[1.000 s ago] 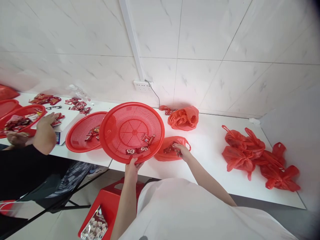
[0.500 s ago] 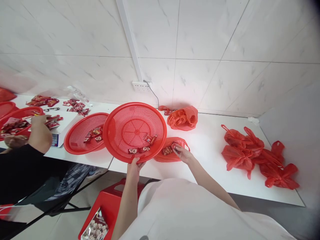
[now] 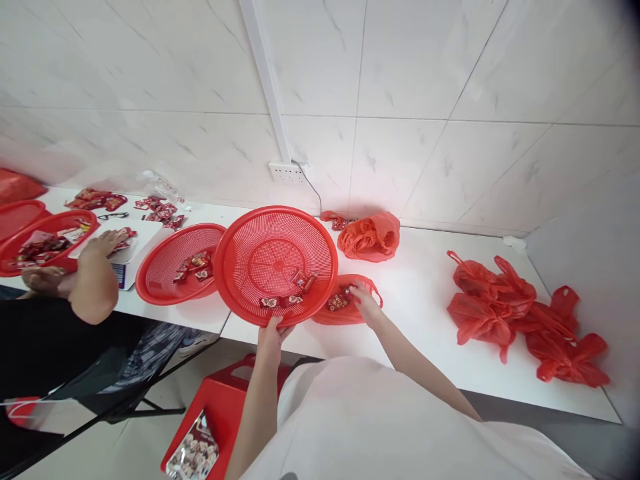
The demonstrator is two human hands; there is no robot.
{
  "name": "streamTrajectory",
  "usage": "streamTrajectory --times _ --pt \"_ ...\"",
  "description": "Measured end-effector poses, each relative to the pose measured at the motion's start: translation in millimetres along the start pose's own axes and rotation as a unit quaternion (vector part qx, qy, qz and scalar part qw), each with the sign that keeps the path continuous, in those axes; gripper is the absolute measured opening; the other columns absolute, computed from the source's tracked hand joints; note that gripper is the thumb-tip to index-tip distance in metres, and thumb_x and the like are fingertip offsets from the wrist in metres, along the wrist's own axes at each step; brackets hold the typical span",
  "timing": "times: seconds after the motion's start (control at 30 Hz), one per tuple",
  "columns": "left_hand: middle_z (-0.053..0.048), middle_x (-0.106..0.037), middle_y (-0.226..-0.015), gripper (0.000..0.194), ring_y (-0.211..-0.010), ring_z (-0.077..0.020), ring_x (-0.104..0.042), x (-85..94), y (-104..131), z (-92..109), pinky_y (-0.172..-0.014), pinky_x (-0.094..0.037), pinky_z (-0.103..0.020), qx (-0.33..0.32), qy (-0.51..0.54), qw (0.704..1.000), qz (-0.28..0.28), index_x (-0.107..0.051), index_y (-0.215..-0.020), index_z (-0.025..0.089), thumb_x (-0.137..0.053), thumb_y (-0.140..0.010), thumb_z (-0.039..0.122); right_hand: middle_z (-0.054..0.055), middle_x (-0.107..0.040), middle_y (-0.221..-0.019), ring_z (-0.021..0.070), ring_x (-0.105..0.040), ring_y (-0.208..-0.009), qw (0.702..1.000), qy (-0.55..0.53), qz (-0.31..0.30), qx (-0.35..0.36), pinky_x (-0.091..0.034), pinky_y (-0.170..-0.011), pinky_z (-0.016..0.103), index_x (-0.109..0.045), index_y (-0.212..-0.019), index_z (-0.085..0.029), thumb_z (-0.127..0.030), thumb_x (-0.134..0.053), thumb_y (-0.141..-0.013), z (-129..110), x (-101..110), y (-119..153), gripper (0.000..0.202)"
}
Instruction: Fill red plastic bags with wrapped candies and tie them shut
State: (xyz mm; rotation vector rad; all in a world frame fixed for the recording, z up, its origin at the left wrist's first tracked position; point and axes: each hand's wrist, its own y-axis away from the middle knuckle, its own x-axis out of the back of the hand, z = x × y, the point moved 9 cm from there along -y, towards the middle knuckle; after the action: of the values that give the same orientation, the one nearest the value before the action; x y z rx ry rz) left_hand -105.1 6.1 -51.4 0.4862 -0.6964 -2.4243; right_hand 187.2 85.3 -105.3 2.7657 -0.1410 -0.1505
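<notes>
My left hand [image 3: 271, 339] grips the near rim of a red plastic basket [image 3: 245, 250], which is tilted toward me. Several small red wrapped packets [image 3: 295, 300] lie in its lower part. To the right, my right hand [image 3: 367, 308] reaches into an open red plastic bag [image 3: 345, 317] on the table. Its fingers are stretched out and apart. Red packets [image 3: 340, 300] lie inside the bag by the fingertips.
A second red basket [image 3: 155, 270] with packets stands to the left, beside a white scale [image 3: 145, 230]. A co-worker's hand [image 3: 103, 247] is over that scale. Tied red bags [image 3: 493, 300] lie at right; a bundle of red bags [image 3: 370, 237] lies near the wall.
My right hand has let go of a small red packet inside the bag, and its fingers have spread. The co-worker's hand has moved from their basket to the scale.
</notes>
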Motion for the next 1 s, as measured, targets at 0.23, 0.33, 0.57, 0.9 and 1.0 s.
streamTrajectory --times 0.23,0.33,0.57,0.9,1.0 --pt "-0.009 -0.073 -0.088 0.039 -0.075 -0.0197 -0.072 -19.5 17 -3 -0.073 -0.060 -0.035 0.002 -0.067 0.998 -0.003 -0.062 -0.114 0.014 -0.059 -0.075 0.009 0.008 -0.061 -0.129 0.0219 -0.054 -0.122 0.980 0.050 -0.041 0.191 -0.045 -0.103 0.040 -0.060 -0.117 -0.023 -0.041 -0.055 -0.086 -71 -25 24 0.036" --pt "-0.010 -0.074 -0.093 0.043 -0.077 -0.0206 -0.072 -36.4 31 -11 -0.074 -0.060 -0.037 0.011 -0.071 0.997 -0.026 -0.062 -0.116 0.015 -0.059 -0.074 0.008 0.007 -0.062 -0.128 0.0228 -0.052 -0.125 0.954 0.141 -0.123 0.235 -0.042 -0.106 0.042 -0.062 -0.118 -0.024 -0.040 -0.052 -0.091 -86 -55 36 0.033" --pt "-0.010 -0.071 -0.109 0.051 -0.088 -0.0224 -0.071 -65.3 51 -24 -0.071 -0.060 -0.033 0.003 -0.100 0.990 -0.099 -0.064 -0.122 0.017 -0.061 -0.072 0.007 0.010 -0.021 -0.161 0.0317 -0.024 -0.146 0.914 0.293 -0.229 0.162 -0.022 -0.117 0.054 -0.026 -0.154 -0.025 -0.049 -0.057 -0.089 -52 -101 53 0.076" --pt "-0.009 -0.070 -0.115 0.057 -0.096 -0.0266 -0.069 -87.2 64 -35 -0.066 -0.060 -0.032 0.023 -0.140 0.980 -0.143 -0.063 -0.125 0.020 -0.060 -0.070 0.005 0.008 -0.057 -0.138 0.0240 -0.053 -0.127 0.940 0.114 -0.252 0.202 -0.039 -0.110 0.043 -0.049 -0.141 -0.023 -0.043 -0.059 -0.090 -68 -93 63 0.055" --pt "-0.011 -0.072 -0.106 0.050 -0.087 -0.0246 -0.070 -84.5 63 -38 -0.065 -0.060 -0.033 0.037 -0.141 0.981 -0.131 -0.065 -0.119 0.016 -0.060 -0.070 0.007 0.008 -0.070 -0.116 0.0243 -0.065 -0.108 0.971 0.039 -0.201 0.122 -0.052 -0.096 0.040 -0.065 -0.120 -0.020 -0.050 -0.061 -0.085 -58 -81 47 0.046"
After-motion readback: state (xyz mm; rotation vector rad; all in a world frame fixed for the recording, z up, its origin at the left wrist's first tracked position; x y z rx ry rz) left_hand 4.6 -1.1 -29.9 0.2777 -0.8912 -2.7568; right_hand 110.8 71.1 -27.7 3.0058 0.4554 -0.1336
